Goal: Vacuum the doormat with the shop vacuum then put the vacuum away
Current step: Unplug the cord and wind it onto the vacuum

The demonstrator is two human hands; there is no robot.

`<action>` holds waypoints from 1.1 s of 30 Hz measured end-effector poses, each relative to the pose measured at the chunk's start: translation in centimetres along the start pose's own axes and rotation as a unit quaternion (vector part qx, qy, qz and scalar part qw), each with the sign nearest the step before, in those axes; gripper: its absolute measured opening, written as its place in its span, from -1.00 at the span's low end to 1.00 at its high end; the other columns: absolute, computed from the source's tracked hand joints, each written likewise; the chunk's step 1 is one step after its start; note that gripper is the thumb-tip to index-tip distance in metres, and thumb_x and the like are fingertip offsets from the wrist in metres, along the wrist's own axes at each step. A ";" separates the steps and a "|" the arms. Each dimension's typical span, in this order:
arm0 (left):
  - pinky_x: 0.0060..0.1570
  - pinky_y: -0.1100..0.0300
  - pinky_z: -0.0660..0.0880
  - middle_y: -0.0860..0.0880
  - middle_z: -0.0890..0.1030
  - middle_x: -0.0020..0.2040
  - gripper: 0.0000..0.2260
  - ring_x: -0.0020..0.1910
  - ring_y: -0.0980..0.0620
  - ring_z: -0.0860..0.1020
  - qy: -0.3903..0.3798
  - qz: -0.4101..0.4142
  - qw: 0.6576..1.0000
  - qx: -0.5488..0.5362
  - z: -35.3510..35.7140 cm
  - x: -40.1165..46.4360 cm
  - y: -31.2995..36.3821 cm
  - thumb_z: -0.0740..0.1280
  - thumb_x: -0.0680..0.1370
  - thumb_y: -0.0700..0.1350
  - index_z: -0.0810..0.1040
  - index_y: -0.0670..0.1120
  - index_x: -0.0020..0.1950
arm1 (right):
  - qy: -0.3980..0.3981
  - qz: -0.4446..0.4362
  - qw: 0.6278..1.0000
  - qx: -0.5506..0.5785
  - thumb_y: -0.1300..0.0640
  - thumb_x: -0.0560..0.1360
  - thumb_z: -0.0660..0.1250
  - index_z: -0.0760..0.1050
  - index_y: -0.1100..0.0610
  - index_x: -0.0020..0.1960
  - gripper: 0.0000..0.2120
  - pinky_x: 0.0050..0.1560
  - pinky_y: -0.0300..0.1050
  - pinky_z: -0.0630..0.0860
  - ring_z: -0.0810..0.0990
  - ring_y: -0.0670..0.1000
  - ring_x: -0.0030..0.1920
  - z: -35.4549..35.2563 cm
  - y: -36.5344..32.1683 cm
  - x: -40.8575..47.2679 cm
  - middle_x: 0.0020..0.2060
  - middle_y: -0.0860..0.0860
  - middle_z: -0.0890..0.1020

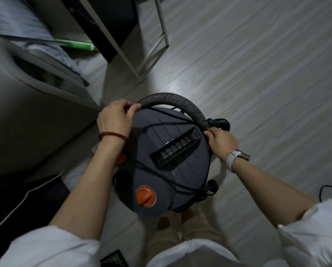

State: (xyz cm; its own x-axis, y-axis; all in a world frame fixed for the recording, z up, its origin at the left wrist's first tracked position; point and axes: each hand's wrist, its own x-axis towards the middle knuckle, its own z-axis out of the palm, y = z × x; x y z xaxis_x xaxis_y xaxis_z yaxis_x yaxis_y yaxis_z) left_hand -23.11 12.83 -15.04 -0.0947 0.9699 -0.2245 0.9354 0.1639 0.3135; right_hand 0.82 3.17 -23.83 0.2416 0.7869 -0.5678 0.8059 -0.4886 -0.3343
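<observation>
Shop vac (167,160) upright on pale wood floor (257,74), btwn both forearms. Ribbed hose (180,105) arcs over far rim of lid. L hand (116,116) clenched on hose end at left edge; R hand (221,141) grips hose near elbow fitting. Black cord (161,170) draped across lid. Orange knob (145,196) near side.

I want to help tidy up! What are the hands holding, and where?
Both hold the vacuum's hose. The left hand has its grip on the end by the lid's far-left edge; the right hand pinches it near the elbow.
</observation>
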 end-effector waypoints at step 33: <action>-0.10 0.02 0.43 -0.24 0.59 0.03 -0.76 0.01 -0.22 0.53 -0.158 0.176 0.971 0.015 5.0 10.4 -7.8 0.25 0.57 -0.02 0.54 -0.19 0.05 | -0.073 -0.005 0.993 -0.095 -0.17 0.60 -0.13 -0.08 0.12 0.52 -0.40 0.49 -0.04 -0.03 0.01 0.10 0.51 1.2 -13.2 0.9 0.53 0.07 -0.02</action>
State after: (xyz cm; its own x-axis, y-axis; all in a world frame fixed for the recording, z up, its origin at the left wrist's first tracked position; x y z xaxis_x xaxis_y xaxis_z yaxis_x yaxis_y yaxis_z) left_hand -29.69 20.71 -24.45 0.3380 0.8599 -0.3825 0.9006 -0.1775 0.3968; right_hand -10.30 9.89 -20.84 0.1628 0.7213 -0.6732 0.8984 -0.3904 -0.2011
